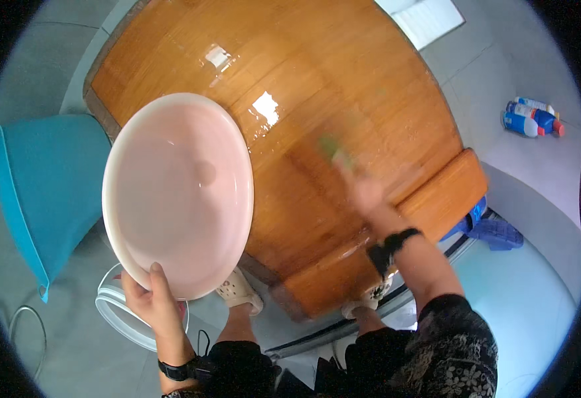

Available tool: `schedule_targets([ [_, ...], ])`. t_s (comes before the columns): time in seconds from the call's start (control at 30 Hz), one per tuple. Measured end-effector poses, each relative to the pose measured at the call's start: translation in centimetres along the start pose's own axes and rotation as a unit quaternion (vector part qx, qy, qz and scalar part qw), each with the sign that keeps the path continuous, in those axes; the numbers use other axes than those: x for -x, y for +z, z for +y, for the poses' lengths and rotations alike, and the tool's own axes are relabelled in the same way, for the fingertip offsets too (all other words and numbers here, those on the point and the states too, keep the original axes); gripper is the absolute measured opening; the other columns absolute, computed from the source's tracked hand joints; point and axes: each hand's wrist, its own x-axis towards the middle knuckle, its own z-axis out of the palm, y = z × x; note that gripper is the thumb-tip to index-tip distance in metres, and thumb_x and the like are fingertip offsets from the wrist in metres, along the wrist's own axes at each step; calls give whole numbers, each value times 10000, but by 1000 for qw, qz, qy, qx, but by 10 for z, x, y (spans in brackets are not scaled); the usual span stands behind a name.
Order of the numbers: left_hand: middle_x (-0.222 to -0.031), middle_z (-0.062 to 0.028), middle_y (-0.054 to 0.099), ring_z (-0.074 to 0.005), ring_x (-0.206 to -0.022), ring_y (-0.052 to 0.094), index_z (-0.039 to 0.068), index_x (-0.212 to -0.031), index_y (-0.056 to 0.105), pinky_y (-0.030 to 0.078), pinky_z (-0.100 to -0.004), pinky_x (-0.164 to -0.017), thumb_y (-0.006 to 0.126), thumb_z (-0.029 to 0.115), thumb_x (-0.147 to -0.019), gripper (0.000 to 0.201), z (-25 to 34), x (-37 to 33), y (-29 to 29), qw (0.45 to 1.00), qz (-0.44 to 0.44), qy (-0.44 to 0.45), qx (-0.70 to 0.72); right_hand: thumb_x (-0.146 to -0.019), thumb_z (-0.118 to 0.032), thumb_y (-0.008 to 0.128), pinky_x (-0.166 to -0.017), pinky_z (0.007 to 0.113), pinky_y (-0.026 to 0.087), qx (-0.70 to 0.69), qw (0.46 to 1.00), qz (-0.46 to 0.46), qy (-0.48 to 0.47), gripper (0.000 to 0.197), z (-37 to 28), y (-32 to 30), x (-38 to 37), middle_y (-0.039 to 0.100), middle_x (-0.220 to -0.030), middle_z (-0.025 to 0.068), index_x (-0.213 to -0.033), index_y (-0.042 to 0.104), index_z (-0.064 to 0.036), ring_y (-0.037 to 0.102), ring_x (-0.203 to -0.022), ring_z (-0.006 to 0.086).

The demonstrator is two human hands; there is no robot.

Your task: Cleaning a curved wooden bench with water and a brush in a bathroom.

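My left hand (149, 296) is closed on the near rim of a pale pink oval basin (183, 192), thumb over the edge. The basin is held tilted beside a wet, varnished wooden panel (370, 73), covering part of its left side. My right hand (368, 194), with a black band on the wrist, is smeared by motion over the panel's near right part. At its fingertips a small green thing (330, 146) is blurred along with the hand; its kind does not show. A thick wooden rail (443, 192) runs along the panel's near right edge.
A blue tub (55, 192) stands at the left, with a white bucket (121, 305) below the basin. Several bottles (532, 118) lie at the far right. Blue slippers (496, 233) sit by the panel's right corner. My feet in beige clogs (240, 290) are close to its near edge.
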Motion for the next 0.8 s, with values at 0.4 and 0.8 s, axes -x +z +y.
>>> schedule_targets([
  [0.4, -1121, -128, 464, -222, -959, 500, -7, -1252, 298, 458, -317, -720, 508, 142, -754, 561, -69, 14, -34, 940, -101, -296, 136, -832, -135, 400, -419, 420, 428, 67, 945, 37, -318, 504, -78, 67, 98, 554, -597, 132, -1309, 270, -230, 550, -496, 261],
  [0.8, -1281, -169, 351, -274, -1161, 367, -28, -1294, 229, 304, -386, -960, 412, 38, -776, 553, -92, 48, -40, 995, 55, 29, 83, -772, -153, 466, -420, 366, 459, 111, 925, -106, -348, 542, -134, 121, 97, 602, -647, 78, -1288, 311, -218, 605, -529, 219],
])
